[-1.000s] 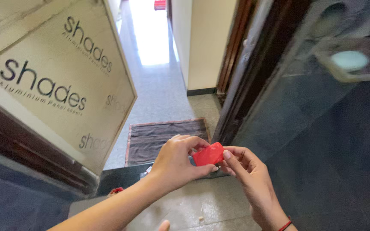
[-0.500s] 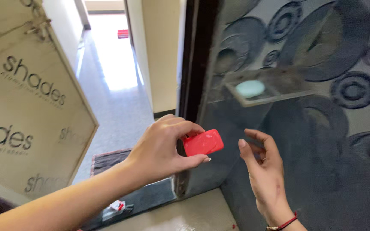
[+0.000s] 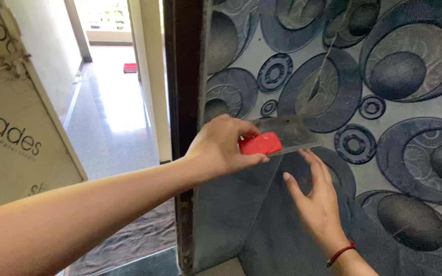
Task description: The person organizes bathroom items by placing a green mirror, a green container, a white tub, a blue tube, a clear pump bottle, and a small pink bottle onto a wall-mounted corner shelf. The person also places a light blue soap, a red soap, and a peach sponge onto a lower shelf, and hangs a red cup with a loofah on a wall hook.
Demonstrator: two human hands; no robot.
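A printed board (image 3: 16, 128) leans at the far left; the left hand (image 3: 221, 148) pinches a small red block (image 3: 260, 144), fingers clamped on it, against the circle-patterned wall sheet (image 3: 384, 102); just below, the right hand (image 3: 318, 199) rests open-fingered on the sheet

To my left a large pale cardboard-coloured panel with dark lettering (image 3: 11, 128) leans at a tilt, and beyond it a glossy light-grey tiled corridor floor (image 3: 108, 117) runs toward a bright doorway, where a small red mat (image 3: 130, 67) lies far off. A dark brown wooden door frame (image 3: 182, 76) stands upright in front of me, with a cream wall edge (image 3: 147, 76) just beside it on the corridor side. Low down near the frame's foot I see a dark grey-brown woven floor mat (image 3: 129, 240).
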